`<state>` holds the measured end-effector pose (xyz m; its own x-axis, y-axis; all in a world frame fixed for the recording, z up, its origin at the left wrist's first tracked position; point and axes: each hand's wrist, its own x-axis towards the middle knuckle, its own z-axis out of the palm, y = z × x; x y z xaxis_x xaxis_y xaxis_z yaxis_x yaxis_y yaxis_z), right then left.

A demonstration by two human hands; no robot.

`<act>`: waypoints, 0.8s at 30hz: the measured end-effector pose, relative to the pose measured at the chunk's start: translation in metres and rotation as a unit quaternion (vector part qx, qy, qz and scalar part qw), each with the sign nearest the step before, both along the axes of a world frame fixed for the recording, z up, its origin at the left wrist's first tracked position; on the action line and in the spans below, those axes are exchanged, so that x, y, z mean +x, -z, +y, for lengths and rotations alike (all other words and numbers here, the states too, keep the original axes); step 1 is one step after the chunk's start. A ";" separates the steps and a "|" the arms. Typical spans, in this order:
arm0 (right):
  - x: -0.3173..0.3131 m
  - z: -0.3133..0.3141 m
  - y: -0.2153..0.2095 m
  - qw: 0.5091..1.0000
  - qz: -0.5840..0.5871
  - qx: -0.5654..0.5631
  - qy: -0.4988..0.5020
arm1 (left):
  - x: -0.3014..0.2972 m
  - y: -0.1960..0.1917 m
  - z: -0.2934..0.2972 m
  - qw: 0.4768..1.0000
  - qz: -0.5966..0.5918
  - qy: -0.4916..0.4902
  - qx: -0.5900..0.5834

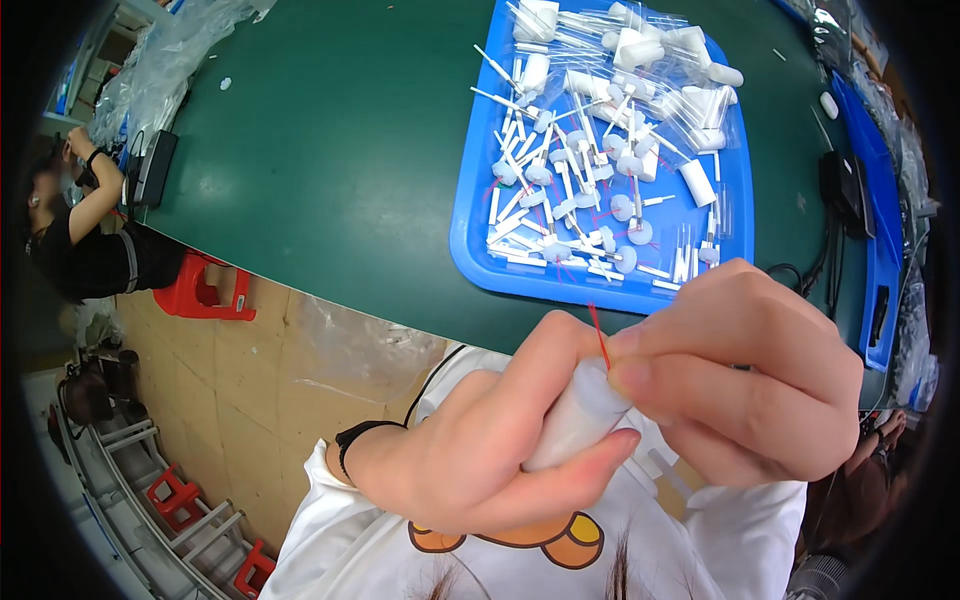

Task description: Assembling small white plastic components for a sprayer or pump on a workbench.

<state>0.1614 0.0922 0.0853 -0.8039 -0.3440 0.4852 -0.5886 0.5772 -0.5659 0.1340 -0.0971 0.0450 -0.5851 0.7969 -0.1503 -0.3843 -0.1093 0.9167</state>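
In front of my body, my left hand (470,450) is closed around a small white cylindrical bottle (575,425), which is tilted, its top end up and to the right. Against that top end, the thumb and forefinger of my right hand (750,375) are pinched together on a thin red thread (599,335). The thread sticks up past my fingertips. Just beyond both hands lies a blue tray (468,225) on the table. It holds many white sticks, pale round caps (640,232) with red threads, clear tubes and white cylinders (697,183).
The green table (320,150) reaches far to the left, with a black box (155,168) on its edge. Right of the tray are a black adapter (845,190) with cables and a long blue bin (868,150). A person (90,230) sits at the far left near a red stool (215,290).
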 end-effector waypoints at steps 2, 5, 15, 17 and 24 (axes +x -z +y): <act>-0.001 0.003 0.010 0.999 0.010 -0.033 -0.007 | -0.002 0.001 0.000 1.000 0.005 0.011 0.006; -0.004 0.003 0.013 0.998 0.006 -0.066 -0.010 | -0.012 -0.001 -0.001 0.997 0.052 0.063 0.009; 0.000 0.007 0.010 0.999 0.015 -0.042 0.013 | -0.018 -0.001 0.006 0.989 0.134 0.057 -0.007; 0.002 0.005 0.007 0.999 0.019 -0.021 0.017 | -0.016 0.000 0.006 0.986 0.160 0.038 -0.016; 0.003 0.003 0.005 0.998 0.039 -0.020 0.040 | -0.012 0.011 0.015 0.947 0.316 -0.049 -0.002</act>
